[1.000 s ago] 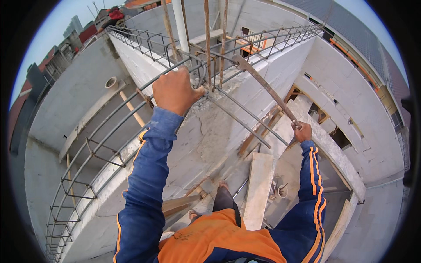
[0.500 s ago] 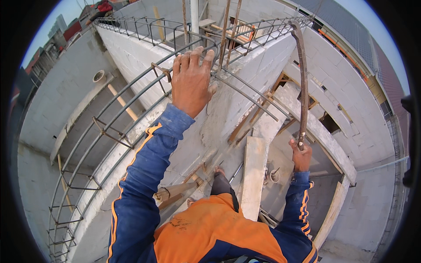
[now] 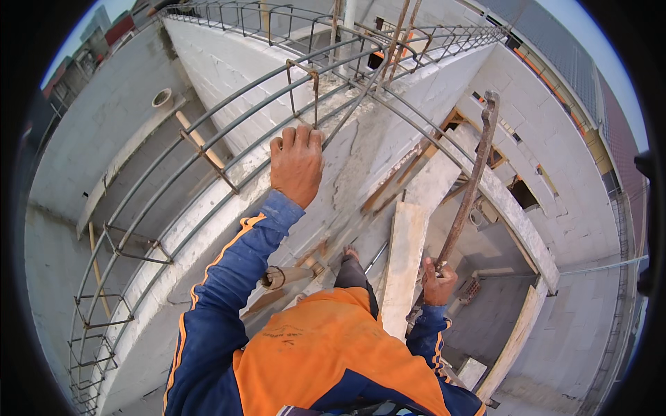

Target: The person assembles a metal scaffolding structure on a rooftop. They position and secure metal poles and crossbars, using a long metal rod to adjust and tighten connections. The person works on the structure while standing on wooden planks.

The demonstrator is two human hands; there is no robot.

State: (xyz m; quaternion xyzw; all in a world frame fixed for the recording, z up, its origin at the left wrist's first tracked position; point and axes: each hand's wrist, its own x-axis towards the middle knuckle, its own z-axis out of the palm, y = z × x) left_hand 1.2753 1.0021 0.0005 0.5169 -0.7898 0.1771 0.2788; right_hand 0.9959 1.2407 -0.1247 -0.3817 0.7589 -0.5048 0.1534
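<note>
A long cage of steel rebar (image 3: 208, 147) with square stirrups lies along the top of a pale block wall (image 3: 201, 211) and bends at the corner. My left hand (image 3: 298, 165) is closed over its lowest bar, just under a rusty stirrup (image 3: 316, 93); the fingertips are partly hidden. In my right hand (image 3: 438, 283) is the lower end of a rusty rebar bending bar (image 3: 472, 180). The bar slants up to the right, and its notched, hooked head stands apart from the cage.
A second cage run (image 3: 451, 45) tops the wall beyond the corner, with upright rusty rods (image 3: 399, 41) beside it. Below me, a wooden plank (image 3: 406, 253) lies near my foot (image 3: 351, 252). Wooden formwork (image 3: 510, 208) edges an opening at right. A blue line (image 3: 596, 265) crosses behind.
My left hand has shifted from the upper bars at the corner down to the lowest bar. My right hand has come lower and left, bringing the bending bar's head down with it.
</note>
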